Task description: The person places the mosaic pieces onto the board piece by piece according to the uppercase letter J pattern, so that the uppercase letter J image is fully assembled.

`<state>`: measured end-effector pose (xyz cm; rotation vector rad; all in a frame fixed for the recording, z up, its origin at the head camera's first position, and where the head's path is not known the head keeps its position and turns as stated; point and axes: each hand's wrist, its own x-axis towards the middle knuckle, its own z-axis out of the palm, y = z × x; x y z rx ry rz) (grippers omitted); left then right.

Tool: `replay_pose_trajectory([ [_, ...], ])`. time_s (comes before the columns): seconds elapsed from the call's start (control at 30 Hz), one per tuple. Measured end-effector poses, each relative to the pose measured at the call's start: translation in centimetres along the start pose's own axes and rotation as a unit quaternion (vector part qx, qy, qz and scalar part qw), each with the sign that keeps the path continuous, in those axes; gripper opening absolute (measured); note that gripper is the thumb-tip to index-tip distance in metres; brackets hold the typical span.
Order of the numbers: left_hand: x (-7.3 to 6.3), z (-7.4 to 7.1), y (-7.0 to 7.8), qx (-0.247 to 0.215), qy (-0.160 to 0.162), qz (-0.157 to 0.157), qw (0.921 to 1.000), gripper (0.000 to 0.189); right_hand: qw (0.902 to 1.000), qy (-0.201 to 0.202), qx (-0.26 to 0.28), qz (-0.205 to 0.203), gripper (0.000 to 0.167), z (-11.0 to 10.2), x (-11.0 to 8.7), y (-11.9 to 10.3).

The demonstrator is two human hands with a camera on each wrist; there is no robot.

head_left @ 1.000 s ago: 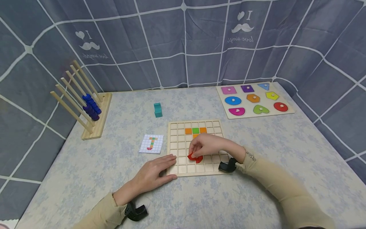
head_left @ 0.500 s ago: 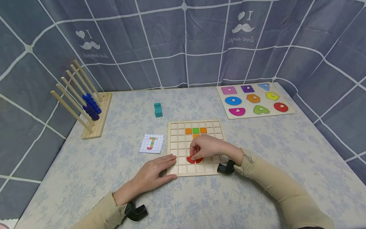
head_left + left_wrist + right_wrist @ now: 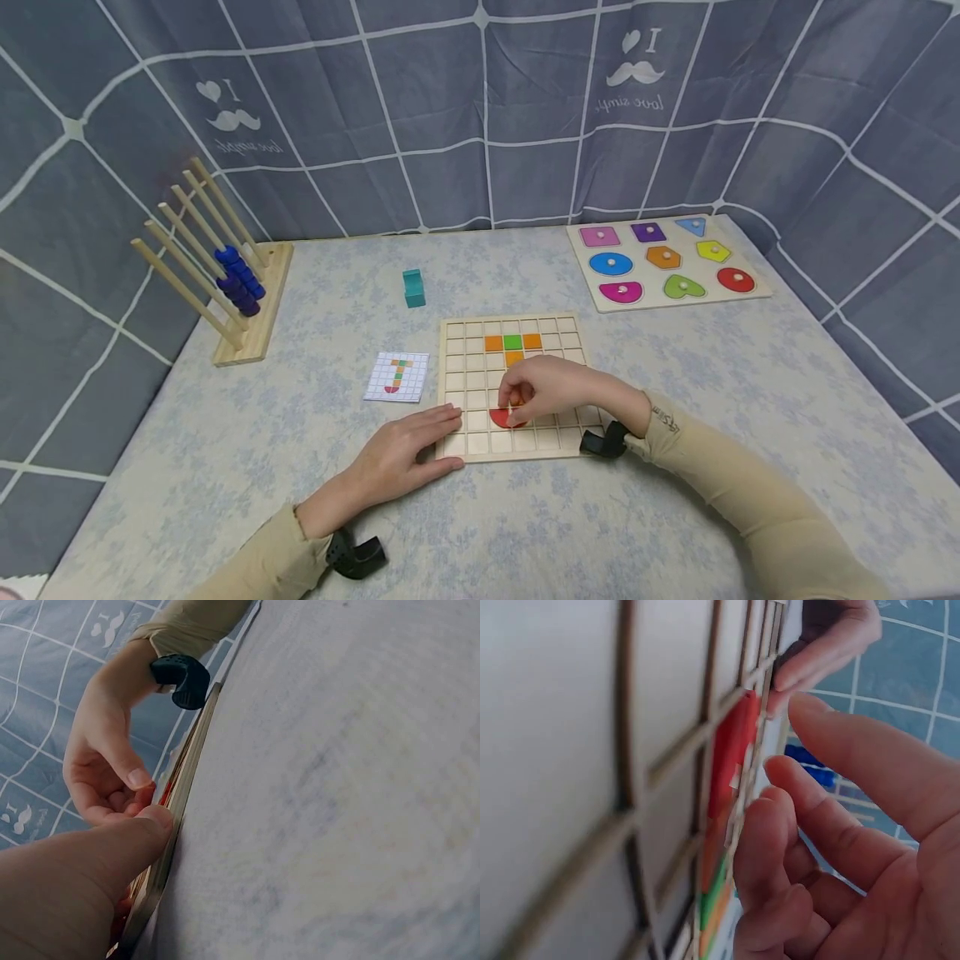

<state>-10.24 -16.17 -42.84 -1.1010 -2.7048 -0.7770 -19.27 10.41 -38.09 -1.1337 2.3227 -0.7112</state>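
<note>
A wooden grid board (image 3: 476, 381) lies on the table, with orange squares (image 3: 493, 343) and a green square (image 3: 512, 342) in its upper cells. My left hand (image 3: 401, 454) rests at the board's lower left corner, fingers extended over the edge and thumb against the near side. Over the lower middle of the board is my right hand (image 3: 551, 385), partly covering red curved tiles (image 3: 501, 418) set in the cells. In the right wrist view, thumb and fingers stand apart with nothing between them, beside the red tile (image 3: 727, 750). The cells under the right hand are hidden.
A pattern card (image 3: 397, 379) lies left of the board, and a teal block (image 3: 414, 288) stands behind it. At the far left is a peg rack (image 3: 258, 333) with blue beads. A shape puzzle (image 3: 652, 287) lies at the back right.
My right thumb and fingers have let go of the red tile, which now sits flat in its cell beside the other. The left hand has not moved.
</note>
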Motion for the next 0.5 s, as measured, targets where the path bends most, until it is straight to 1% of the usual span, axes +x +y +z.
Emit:
replay_pose_trajectory([
  [0.1,0.0,0.1,0.1,-0.001,-0.003,-0.002,1.0,0.054,1.0,0.001,-0.003,-0.001,0.012,-0.4,-0.6,0.1],
  [0.2,-0.1,0.1,0.5,0.008,-0.023,-0.004,0.9997,0.057,1.0,0.007,-0.002,0.004,0.013,-0.9,-1.8,0.6],
  [0.3,-0.1,-0.1,1.2,0.027,-0.063,-0.009,0.9976,0.062,0.9997,0.018,-0.011,0.014,0.012,-1.2,-3.3,1.4],
  [0.4,-0.1,-0.4,1.8,0.054,-0.104,-0.01,0.993,0.066,0.9985,0.032,-0.023,0.037,0.009,-1.2,-4.9,2.5],
  [0.5,-0.1,-0.9,2.1,0.084,-0.129,0.002,0.9881,0.07,0.9967,0.048,-0.032,0.058,0.008,-1.1,-6.5,3.5],
])
